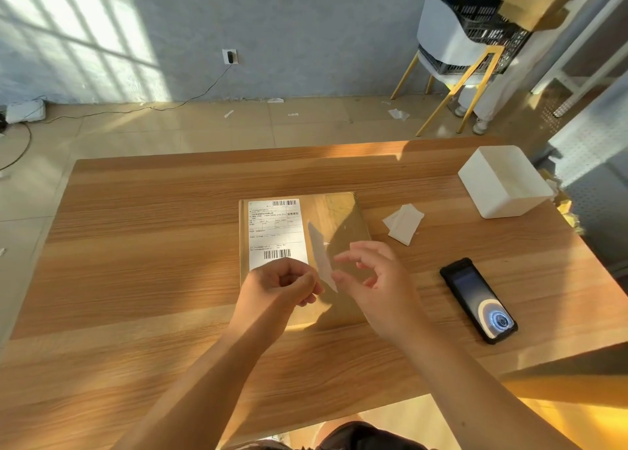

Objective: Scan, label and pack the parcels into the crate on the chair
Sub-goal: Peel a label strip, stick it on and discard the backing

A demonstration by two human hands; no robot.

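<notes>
One flat parcel (336, 218) on the counter (136, 245), near edge hidden behind two hands. Right hand (377, 286) pinches one blurred translucent strip (321, 252); left hand (275, 290) is curled, its grasp unclear.

Small packing room, wooden table (136, 245), labelled parcel (339, 218), crate (475, 18) on chair (441, 31)

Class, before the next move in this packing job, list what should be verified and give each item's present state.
1. Label stuck on the parcel: ok.
2. Hands free to lift it: not ok; the left hand pinches a backing strip, and the right hand is at it.
3. Handheld scanner within reach on the table: ok.
4. Parcel already scanned: cannot tell.
5. Room in the crate on the chair: cannot tell.
</notes>
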